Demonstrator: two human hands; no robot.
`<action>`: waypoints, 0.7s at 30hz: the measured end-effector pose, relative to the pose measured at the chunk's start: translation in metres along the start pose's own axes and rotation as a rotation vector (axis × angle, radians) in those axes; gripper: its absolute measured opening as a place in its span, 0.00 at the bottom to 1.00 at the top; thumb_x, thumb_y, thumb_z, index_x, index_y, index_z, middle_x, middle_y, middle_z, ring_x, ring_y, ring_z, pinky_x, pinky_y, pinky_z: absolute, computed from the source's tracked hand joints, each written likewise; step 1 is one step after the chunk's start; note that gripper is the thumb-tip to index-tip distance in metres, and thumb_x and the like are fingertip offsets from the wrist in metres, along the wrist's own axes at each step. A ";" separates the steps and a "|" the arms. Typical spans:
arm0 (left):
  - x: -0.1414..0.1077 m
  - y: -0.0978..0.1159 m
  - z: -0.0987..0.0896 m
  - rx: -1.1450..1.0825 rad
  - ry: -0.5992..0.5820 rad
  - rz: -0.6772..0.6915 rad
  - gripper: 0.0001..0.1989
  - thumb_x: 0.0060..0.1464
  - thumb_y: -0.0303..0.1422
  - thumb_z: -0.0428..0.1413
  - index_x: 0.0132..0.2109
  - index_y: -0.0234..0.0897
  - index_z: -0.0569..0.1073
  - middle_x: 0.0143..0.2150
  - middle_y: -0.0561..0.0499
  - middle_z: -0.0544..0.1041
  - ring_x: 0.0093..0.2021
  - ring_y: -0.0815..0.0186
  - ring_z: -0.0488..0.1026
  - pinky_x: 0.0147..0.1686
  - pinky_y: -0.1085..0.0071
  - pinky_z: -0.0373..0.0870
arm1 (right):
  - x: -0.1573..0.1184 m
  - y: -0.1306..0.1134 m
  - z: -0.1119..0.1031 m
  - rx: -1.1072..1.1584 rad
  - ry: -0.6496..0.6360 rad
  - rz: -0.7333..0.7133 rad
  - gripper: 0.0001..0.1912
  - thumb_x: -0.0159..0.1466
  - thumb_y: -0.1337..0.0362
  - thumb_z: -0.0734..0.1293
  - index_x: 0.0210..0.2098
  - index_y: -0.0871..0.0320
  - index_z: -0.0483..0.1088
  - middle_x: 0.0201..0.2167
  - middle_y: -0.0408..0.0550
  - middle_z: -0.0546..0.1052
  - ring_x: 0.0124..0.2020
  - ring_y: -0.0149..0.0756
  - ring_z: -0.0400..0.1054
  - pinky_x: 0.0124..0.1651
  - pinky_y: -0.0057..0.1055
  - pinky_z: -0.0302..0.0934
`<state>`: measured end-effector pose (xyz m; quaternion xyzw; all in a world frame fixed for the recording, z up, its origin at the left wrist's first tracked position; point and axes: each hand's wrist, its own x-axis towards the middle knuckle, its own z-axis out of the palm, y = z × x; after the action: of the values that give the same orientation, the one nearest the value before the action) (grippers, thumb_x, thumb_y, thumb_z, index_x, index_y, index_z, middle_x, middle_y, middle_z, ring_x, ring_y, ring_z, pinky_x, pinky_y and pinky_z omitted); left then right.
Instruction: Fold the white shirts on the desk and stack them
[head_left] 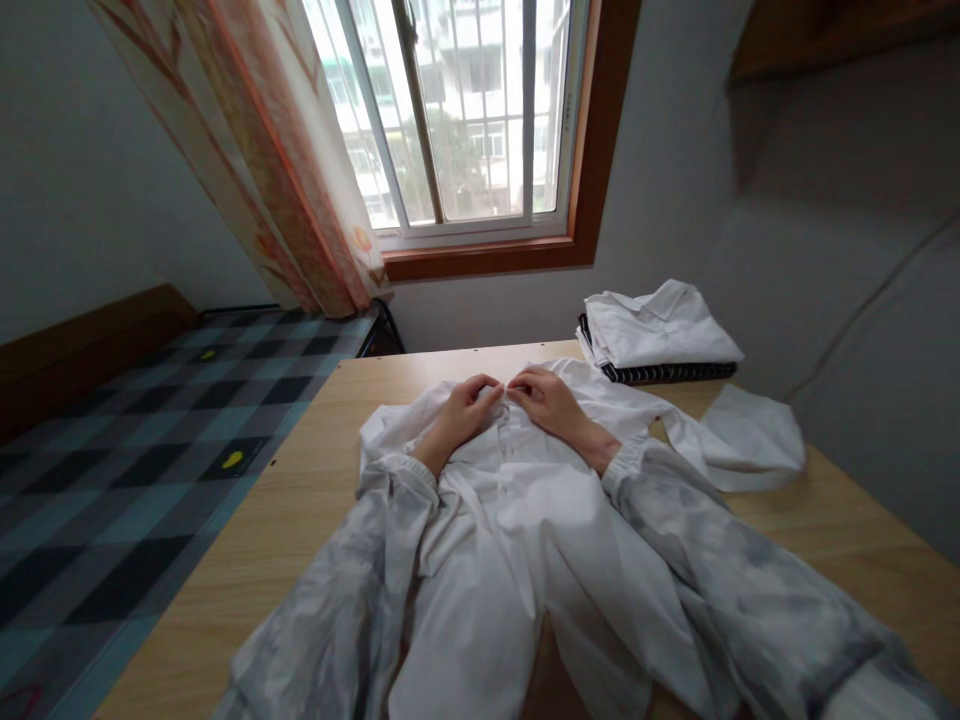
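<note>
A white shirt (517,520) lies spread and wrinkled on the wooden table, its hem toward me and one sleeve stretched out to the right. Near the shirt's collar, my left hand (466,412) pinches the fabric by the front opening. My right hand (546,400) pinches the other side of the opening, its fingertips almost touching those of the left. Both hands are closed on the cloth, and any small button between the fingertips is too small to make out.
Folded white clothes (660,325) rest on a black striped item at the table's back right corner. The wooden table (300,500) extends on both sides of the shirt. A bed with a checked cover (172,430) stands left. Behind are a curtain (277,150) and a window (480,120).
</note>
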<state>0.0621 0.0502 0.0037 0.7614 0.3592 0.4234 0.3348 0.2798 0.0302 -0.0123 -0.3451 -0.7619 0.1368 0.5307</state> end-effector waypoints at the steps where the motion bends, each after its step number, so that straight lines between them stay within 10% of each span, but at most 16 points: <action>1: 0.001 -0.001 0.000 -0.012 0.007 -0.003 0.16 0.66 0.47 0.62 0.42 0.39 0.83 0.36 0.51 0.82 0.37 0.63 0.74 0.39 0.69 0.70 | 0.000 -0.003 0.000 -0.046 0.005 -0.027 0.05 0.74 0.64 0.71 0.40 0.54 0.80 0.38 0.49 0.81 0.42 0.43 0.75 0.49 0.41 0.68; 21: 0.002 -0.001 -0.001 -0.139 -0.014 -0.054 0.19 0.62 0.50 0.64 0.40 0.38 0.82 0.37 0.49 0.83 0.37 0.63 0.75 0.36 0.70 0.72 | -0.001 -0.009 0.001 -0.313 -0.040 -0.083 0.05 0.69 0.68 0.73 0.43 0.52 0.78 0.42 0.51 0.82 0.48 0.49 0.74 0.58 0.46 0.66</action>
<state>0.0618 0.0523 0.0038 0.7293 0.3470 0.4329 0.4005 0.2758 0.0237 -0.0081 -0.3889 -0.7981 0.0010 0.4602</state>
